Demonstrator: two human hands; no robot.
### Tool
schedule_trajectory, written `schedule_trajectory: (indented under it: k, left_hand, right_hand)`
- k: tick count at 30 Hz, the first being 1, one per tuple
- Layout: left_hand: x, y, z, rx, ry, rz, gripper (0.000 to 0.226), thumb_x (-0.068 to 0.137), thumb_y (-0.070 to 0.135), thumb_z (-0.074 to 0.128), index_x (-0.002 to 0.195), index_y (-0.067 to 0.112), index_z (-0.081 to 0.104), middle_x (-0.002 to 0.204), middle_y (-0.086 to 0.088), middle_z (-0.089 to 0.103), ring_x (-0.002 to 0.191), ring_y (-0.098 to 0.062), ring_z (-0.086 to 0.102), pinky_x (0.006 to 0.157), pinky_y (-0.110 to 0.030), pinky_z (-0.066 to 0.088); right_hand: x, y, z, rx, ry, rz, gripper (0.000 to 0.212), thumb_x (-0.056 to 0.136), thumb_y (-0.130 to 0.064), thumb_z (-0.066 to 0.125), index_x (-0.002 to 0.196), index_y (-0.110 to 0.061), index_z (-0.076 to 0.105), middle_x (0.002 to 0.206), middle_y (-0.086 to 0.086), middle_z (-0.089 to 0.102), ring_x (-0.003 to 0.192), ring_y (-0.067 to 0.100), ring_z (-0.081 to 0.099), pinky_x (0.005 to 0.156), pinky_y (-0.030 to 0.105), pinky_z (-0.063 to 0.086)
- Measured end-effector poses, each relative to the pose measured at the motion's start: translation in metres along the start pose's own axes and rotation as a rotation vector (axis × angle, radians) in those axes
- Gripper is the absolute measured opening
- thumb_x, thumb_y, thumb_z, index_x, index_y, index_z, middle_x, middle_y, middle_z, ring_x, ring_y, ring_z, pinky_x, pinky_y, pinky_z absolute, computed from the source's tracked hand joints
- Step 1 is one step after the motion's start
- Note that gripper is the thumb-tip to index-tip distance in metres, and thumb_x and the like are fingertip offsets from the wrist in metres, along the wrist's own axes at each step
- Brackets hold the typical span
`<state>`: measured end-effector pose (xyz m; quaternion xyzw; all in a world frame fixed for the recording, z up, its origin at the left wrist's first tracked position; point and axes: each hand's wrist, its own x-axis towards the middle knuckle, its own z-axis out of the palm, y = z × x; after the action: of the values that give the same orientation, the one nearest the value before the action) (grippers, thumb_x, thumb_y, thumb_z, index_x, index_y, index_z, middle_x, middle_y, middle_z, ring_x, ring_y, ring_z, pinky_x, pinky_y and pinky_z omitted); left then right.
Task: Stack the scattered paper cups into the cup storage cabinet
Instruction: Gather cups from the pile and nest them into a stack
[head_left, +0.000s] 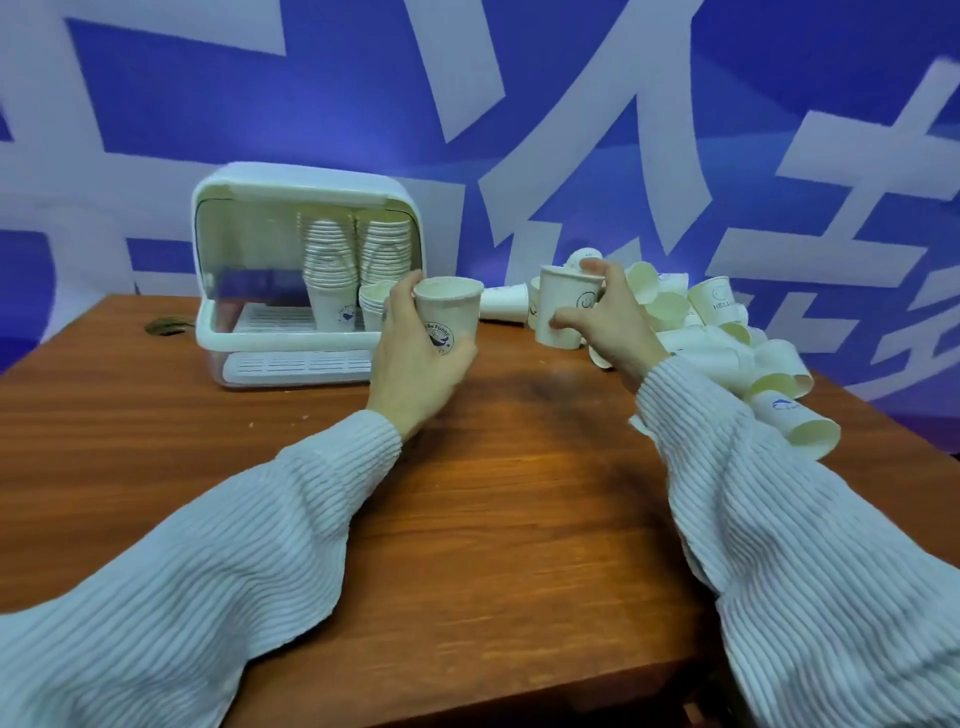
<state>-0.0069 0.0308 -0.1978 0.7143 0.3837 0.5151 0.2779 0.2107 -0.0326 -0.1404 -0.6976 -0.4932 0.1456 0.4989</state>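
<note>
A paper cup with a round blue print (448, 317) stands upright in the left hand (415, 358), whose fingers (402, 296) and thumb curl round its wall; it is held above the desk (467, 519), just in front of the cup storage cabinet (306, 275). A second cup with a smiley face (563, 306) is upright in the right hand (613, 322), pinched with the thumb low on its side and the fingers over its rim, near the middle of the desk's far edge. The cabinet sits toward the far left corner of the desk, its clear cover raised. Inside it, toward its right side, two tall stacks of cups (353, 260) rise side by side, and a short stack (373, 304) stands in front of the right one. A heap of loose cups (717, 332) lies along the far right part of the desk, most on their sides, reaching toward the right edge. Both arms wear ribbed pale sleeves (208, 571). A blue wall with large white shapes (519, 104) rises behind the desk.
</note>
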Motion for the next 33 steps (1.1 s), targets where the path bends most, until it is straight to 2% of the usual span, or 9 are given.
schedule_trajectory:
  k: [3,7,10,14,16,18,23,27,33]
  left_hand:
    - [0.004,-0.013,-0.027,-0.109,0.156,-0.055,0.087,0.082,0.027,0.078,0.152,0.027,0.026,0.149,0.0,0.044,0.132,-0.016,0.05,0.107,-0.033,0.046]
    - [0.014,-0.024,-0.055,-0.223,0.313,-0.084,0.086,0.085,0.021,0.078,0.153,0.024,0.026,0.145,0.004,0.046,0.13,-0.011,0.049,0.099,-0.009,0.044]
    - [0.021,-0.033,-0.064,-0.197,0.345,-0.056,0.088,0.086,0.023,0.079,0.155,0.025,0.024,0.149,0.003,0.044,0.134,-0.01,0.047,0.102,-0.01,0.043]
    - [0.025,-0.046,-0.071,-0.194,0.391,-0.077,0.089,0.086,0.026,0.078,0.156,0.027,0.023,0.149,0.003,0.045,0.133,-0.01,0.048,0.104,-0.015,0.043]
    - [0.025,-0.051,-0.073,-0.197,0.413,-0.103,0.09,0.086,0.025,0.077,0.157,0.029,0.022,0.148,0.002,0.045,0.132,-0.011,0.048,0.107,-0.024,0.046]
    - [0.027,-0.052,-0.075,-0.196,0.421,-0.112,0.09,0.086,0.024,0.077,0.157,0.029,0.022,0.147,0.003,0.044,0.132,-0.011,0.047,0.107,-0.027,0.046]
    - [0.044,-0.053,-0.075,-0.207,0.457,-0.094,0.088,0.086,0.021,0.076,0.156,0.024,0.023,0.139,0.008,0.043,0.129,-0.009,0.048,0.106,-0.023,0.047]
    - [0.058,-0.054,-0.07,-0.196,0.437,-0.089,0.087,0.086,0.022,0.077,0.156,0.023,0.025,0.137,0.01,0.045,0.126,-0.006,0.048,0.101,-0.016,0.045]
    - [0.078,-0.05,-0.058,-0.162,0.358,-0.003,0.091,0.086,0.023,0.076,0.159,0.028,0.021,0.151,0.006,0.044,0.135,-0.007,0.045,0.109,-0.023,0.044]
  right_hand:
    - [0.005,-0.027,0.046,0.175,-0.004,-0.114,0.09,0.081,-0.01,0.082,0.155,-0.027,0.033,0.136,0.001,0.051,0.115,0.012,0.057,0.088,0.023,0.054]
    - [0.013,-0.054,0.109,0.296,0.03,-0.164,0.091,0.084,-0.017,0.08,0.158,-0.029,0.03,0.139,-0.01,0.047,0.121,0.008,0.051,0.104,0.03,0.048]
    - [0.022,-0.065,0.145,0.288,-0.008,-0.191,0.09,0.084,-0.013,0.077,0.159,-0.027,0.029,0.134,-0.015,0.047,0.111,-0.001,0.052,0.099,0.02,0.045]
    - [0.043,-0.063,0.171,0.013,-0.134,-0.266,0.084,0.084,-0.017,0.072,0.157,-0.031,0.033,0.145,0.001,0.049,0.115,0.012,0.052,0.102,0.032,0.046]
    - [0.051,-0.059,0.178,-0.18,-0.237,-0.288,0.076,0.084,-0.028,0.065,0.154,-0.038,0.037,0.134,0.004,0.049,0.107,0.016,0.057,0.1,0.036,0.048]
    - [0.056,-0.057,0.183,-0.315,-0.275,-0.28,0.064,0.084,-0.049,0.052,0.147,-0.043,0.047,0.126,0.002,0.046,0.119,0.025,0.054,0.107,0.042,0.044]
    - [0.047,-0.039,0.203,-0.421,-0.183,-0.412,0.055,0.1,-0.06,0.043,0.151,-0.039,0.047,0.16,0.001,0.038,0.145,0.026,0.036,0.118,0.045,0.032]
    - [0.046,-0.017,0.206,-0.524,-0.114,-0.545,0.051,0.103,-0.061,0.036,0.15,-0.042,0.047,0.161,0.001,0.041,0.146,0.025,0.038,0.119,0.047,0.032]
    - [0.052,-0.013,0.205,-0.58,-0.159,-0.607,0.072,0.096,-0.068,0.034,0.159,-0.034,0.031,0.165,0.001,0.037,0.148,0.026,0.037,0.12,0.051,0.032]
